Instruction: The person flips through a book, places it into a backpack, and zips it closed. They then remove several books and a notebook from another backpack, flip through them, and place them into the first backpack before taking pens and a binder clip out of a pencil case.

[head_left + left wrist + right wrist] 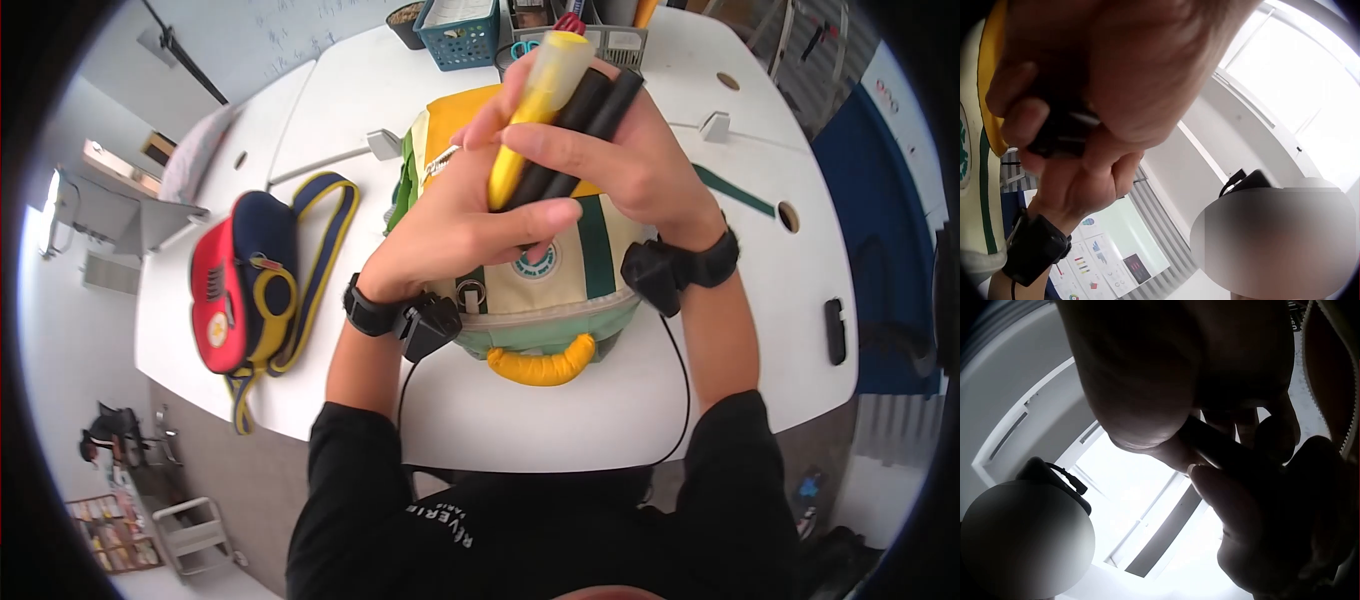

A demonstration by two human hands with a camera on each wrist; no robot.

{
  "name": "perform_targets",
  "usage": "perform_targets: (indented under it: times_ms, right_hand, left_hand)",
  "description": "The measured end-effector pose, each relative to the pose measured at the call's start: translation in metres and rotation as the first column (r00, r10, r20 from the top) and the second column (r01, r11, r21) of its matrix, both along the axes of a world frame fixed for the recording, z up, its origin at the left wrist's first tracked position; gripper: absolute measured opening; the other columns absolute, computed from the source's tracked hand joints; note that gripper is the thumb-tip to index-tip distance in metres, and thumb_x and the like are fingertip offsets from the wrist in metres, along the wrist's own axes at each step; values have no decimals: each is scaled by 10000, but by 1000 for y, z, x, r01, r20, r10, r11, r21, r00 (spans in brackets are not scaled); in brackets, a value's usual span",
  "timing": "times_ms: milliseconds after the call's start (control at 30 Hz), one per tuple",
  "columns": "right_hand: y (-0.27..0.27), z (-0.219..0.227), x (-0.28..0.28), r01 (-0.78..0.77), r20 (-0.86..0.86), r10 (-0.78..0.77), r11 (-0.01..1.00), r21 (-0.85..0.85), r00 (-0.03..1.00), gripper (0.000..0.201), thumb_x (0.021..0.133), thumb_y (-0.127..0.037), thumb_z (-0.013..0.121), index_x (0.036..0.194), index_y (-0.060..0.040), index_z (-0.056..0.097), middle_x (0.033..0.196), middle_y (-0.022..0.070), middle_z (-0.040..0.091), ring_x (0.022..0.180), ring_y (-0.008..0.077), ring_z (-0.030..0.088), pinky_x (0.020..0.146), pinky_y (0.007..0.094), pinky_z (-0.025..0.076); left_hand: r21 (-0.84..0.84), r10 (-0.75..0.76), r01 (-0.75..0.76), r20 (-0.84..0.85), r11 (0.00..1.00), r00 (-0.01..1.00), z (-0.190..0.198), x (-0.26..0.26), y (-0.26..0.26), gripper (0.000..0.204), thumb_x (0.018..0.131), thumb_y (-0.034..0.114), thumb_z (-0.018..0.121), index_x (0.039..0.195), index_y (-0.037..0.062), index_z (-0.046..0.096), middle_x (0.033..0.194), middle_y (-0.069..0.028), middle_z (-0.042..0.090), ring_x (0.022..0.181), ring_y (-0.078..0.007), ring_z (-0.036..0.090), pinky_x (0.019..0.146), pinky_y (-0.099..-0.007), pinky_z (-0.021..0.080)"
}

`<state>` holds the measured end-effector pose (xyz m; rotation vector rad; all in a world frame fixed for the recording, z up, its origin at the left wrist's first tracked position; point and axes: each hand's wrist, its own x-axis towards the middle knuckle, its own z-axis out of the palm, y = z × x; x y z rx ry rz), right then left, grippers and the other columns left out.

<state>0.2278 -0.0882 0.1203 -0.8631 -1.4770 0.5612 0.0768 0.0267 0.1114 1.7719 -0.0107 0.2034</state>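
Above the backpack, both hands are gathered round a small bundle of pens. My left hand point(450, 218) grips its lower end, thumb lying across the front. From the other side my right hand point(630, 165) holds the same bundle, fingers bent around it. The bundle has a yellow highlighter point(540, 95) with a translucent cap and two black markers point(582, 110), tilted up and away. In the left wrist view a black marker point(1063, 134) shows between the fingers. A cream, green and yellow backpack point(575, 285) lies under the hands, its padded yellow handle point(540, 362) facing me.
On the white table point(300, 410), a red and navy bag point(235, 290) with a yellow-edged strap rests at the left. A blue basket point(460, 42) and a grey organizer point(622, 48) stand at the back. A small black object point(835, 332) lies near the right edge.
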Motion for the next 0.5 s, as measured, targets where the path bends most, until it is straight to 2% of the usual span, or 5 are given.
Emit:
perform_targets:
  times_ms: [67,167,267,333,500]
  right_hand:
    - [-10,8,8,178,166,-155,975,-135,974,300,910,-159,716,1137,10,618,1034,106,700,1006,208,664,942,330,515]
    - [-10,-2,21,15,67,-13,999,-40,998,462,884,-209,762,1267,-14,593,1099,120,694,1076,223,654,983,342,504]
    - [-22,-2,38,266,273,-240,962,-61,932,630,868,-364,775,1389,-104,535,1242,167,646,1227,251,596,1066,398,468]
    - [-24,-8,51,564,520,-505,824,54,689,577,885,-363,753,1366,-109,560,1282,153,633,1224,264,598,1068,408,462]
    - [-46,21,48,559,651,-378,825,-86,658,502,907,-248,702,1328,-15,562,1262,184,625,1170,305,604,1014,383,475]
  left_hand:
    - [-125,-9,0,-72,992,997,13,-4,-7,198,993,220,643,983,30,588,696,-6,587,544,-36,495,454,-193,338]
    - [14,146,-145,-9,989,989,10,-13,0,310,1019,283,594,1107,-14,572,777,-74,626,549,-86,501,459,-204,362]
    - [11,383,-388,136,921,914,5,-33,12,251,1046,228,547,993,-13,594,749,-52,636,539,-100,555,475,-229,428]
    - [162,544,-563,146,811,826,-7,-50,32,272,1032,241,578,1057,-28,601,757,-51,646,540,-115,602,476,-237,473]
    - [751,782,-547,64,371,619,-72,-123,60,174,947,128,652,956,-17,555,664,-162,637,554,-281,660,500,-372,500]
